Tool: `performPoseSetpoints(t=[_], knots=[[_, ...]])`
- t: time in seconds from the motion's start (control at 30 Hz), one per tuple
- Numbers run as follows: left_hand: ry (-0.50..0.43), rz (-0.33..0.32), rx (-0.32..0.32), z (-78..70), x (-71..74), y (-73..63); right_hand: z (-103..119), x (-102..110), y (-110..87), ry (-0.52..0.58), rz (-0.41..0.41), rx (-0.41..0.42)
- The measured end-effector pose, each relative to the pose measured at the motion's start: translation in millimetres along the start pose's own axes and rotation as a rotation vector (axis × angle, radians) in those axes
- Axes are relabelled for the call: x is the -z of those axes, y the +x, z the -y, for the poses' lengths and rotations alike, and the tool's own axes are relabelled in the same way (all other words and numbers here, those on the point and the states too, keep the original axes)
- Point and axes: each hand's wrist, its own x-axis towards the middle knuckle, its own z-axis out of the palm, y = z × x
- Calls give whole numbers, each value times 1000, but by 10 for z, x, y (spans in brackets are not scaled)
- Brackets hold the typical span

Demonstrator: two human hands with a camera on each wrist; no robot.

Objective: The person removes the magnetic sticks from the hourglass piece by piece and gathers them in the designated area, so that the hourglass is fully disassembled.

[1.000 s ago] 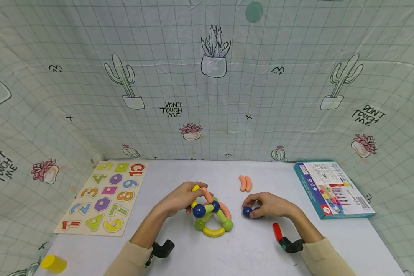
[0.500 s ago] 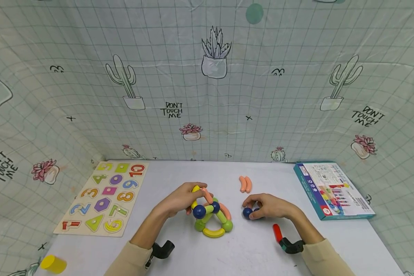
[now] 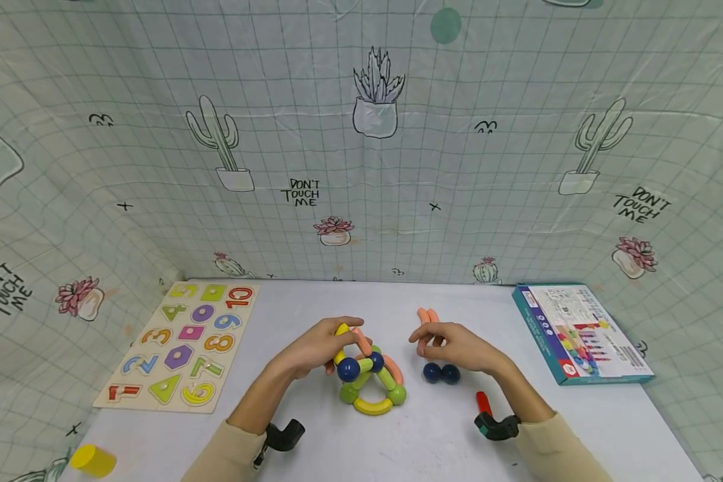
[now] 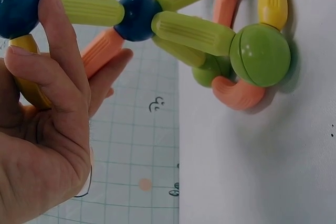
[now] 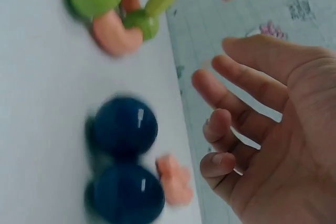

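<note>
My left hand (image 3: 320, 345) holds the upper part of a magnetic ball-and-stick structure (image 3: 373, 406), its fingers round a yellow curved stick (image 4: 32, 90). In the left wrist view, one finger touches a dark blue ball (image 4: 21, 3). Green sticks run from a second blue ball (image 4: 138, 17) down to green balls (image 4: 260, 55) on the table. My right hand (image 3: 458, 345) is raised with relaxed fingers and holds nothing. Two loose blue balls (image 5: 126, 126) lie side by side just below it. Beyond its fingers, two orange curved sticks (image 3: 428, 314) are partly hidden.
A number and shape puzzle board (image 3: 181, 345) lies at the left, a yellow cylinder (image 3: 93, 460) at the front left. At the right is a flat toy box (image 3: 584, 335). A red stick (image 3: 483, 402) lies by the right wrist camera (image 3: 497, 427). Patterned cloth (image 3: 373, 201) hangs behind the table.
My right hand has let go of the two blue balls and moved up, away and slightly left, towards the orange sticks. My left hand and the structure have stayed put.
</note>
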Motion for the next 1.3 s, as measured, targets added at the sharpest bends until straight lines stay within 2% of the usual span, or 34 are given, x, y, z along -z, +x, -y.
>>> performPoseSetpoints(t=[0.13,0.3,0.57,0.77,1.1,1.3], knots=[[1,-1,5,-5,-3,-2,203,-118,146,16,-27,74],[-6,4,23,0,-9,-14,472,-264,321,-2,-2,157],[-3,-29,13,27,13,-47,708,-383,462,-48,-5,169],[6,-25,12,15,23,-52,747,-425,499,-51,-27,168],[-48,46,27,28,51,-59,685,-433,492,2,-54,167],[-72,23,39,24,68,-92,652,-442,488,45,-68,149]])
